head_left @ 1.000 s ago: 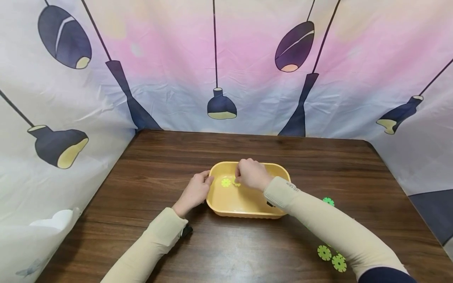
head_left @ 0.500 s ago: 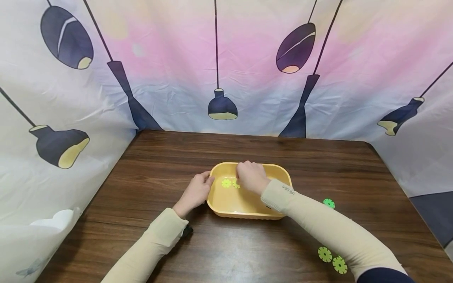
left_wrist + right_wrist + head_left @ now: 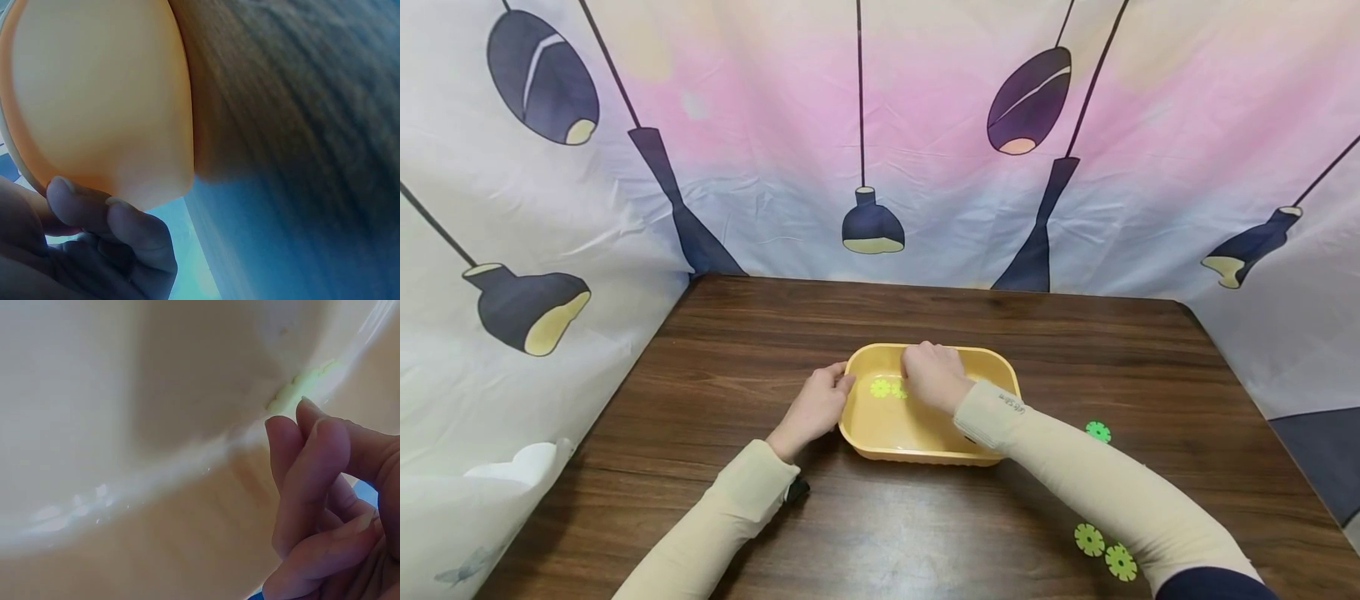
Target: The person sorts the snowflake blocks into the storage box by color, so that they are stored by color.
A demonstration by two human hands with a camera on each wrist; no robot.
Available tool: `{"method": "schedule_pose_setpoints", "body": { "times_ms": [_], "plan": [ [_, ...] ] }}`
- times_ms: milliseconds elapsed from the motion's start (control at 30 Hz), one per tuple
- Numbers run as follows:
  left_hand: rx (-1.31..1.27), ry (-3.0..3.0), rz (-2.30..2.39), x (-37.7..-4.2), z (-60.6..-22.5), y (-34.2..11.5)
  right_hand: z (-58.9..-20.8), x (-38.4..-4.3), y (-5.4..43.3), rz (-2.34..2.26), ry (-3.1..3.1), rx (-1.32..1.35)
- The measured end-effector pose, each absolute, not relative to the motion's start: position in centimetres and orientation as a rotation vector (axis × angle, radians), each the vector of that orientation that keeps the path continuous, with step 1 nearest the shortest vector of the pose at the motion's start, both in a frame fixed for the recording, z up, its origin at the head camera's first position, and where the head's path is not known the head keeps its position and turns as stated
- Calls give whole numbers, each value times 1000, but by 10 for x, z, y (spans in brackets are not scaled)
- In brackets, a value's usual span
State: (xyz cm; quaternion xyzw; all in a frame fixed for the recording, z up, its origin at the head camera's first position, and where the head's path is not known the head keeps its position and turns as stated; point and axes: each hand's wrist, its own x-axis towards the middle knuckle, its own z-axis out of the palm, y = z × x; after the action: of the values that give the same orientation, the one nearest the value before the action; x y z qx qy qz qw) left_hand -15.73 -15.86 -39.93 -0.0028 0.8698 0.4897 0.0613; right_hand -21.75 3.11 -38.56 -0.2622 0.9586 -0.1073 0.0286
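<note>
Left hand (image 3: 811, 408) grips left edge of yellow rounded-rectangular plastic tray (image 3: 895, 429); right hand (image 3: 934, 375), fingers curled, at yellow-green notched flat disc (image 3: 898, 391) toward tray's far-left corner, can't tell if pinched; matching disc (image 3: 880, 388) just beside it

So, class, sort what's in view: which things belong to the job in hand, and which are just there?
Belong to the job:
tub, left hand at its rim
discs inside, right hand beside them
loose discs, probably: similar notched shape

Just there:
backdrop
table, merely underneath
</note>
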Motion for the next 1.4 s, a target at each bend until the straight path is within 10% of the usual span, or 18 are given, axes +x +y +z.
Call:
{"method": "schedule_pose_setpoints", "body": {
  "times_ms": [1400],
  "plan": [
    [-5,2656,1442,-155,-398,-157,-323,-160,233,-702,3053,-372]
  ]
}}
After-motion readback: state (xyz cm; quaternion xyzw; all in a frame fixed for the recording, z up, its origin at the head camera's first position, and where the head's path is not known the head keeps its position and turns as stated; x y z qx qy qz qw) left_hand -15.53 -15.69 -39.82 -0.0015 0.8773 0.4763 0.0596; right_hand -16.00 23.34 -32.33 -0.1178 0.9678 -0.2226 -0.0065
